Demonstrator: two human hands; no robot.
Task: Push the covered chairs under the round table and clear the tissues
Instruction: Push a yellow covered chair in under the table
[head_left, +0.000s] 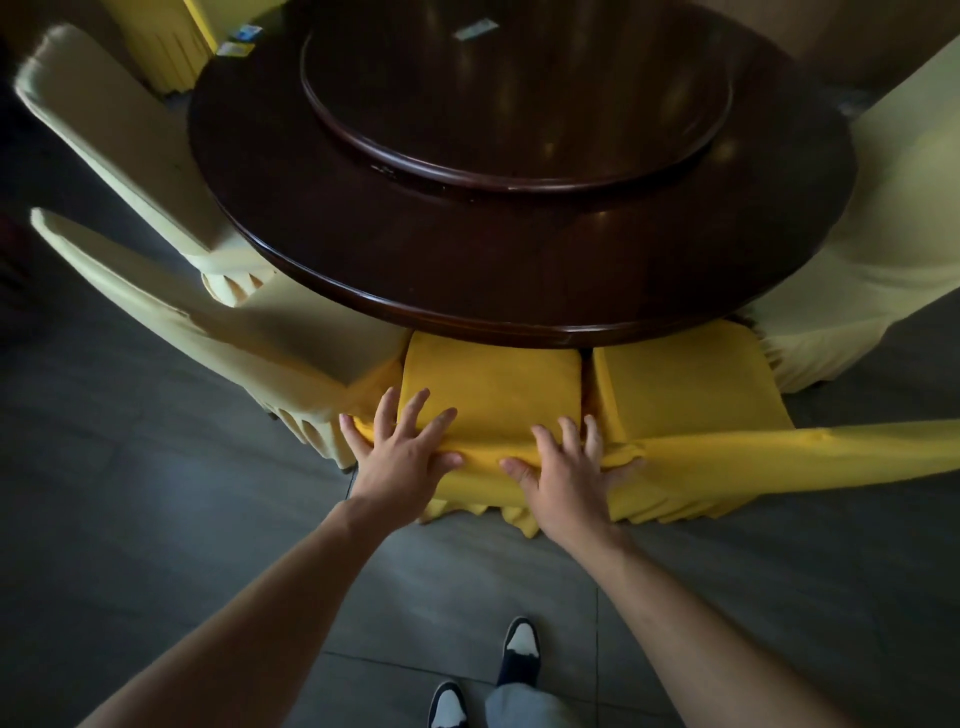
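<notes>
While no writing reads, both hands (405, 457) (566, 467) press flat, fingers spread, on yellow chair (493, 384).

Yellow-covered chair (491, 384) tucked partly under dark round table (363, 249), tissue packet (475, 29) on top.

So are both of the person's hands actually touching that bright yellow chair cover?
Touching. The head view shows the left hand and right hand spread flat, pressing on the yellow chair cover, fabric bunching under the fingers.

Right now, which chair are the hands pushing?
The bright yellow chair nearest the person, with both hands flat on its back; its yellow neighbour and the pale ones are untouched.
</notes>
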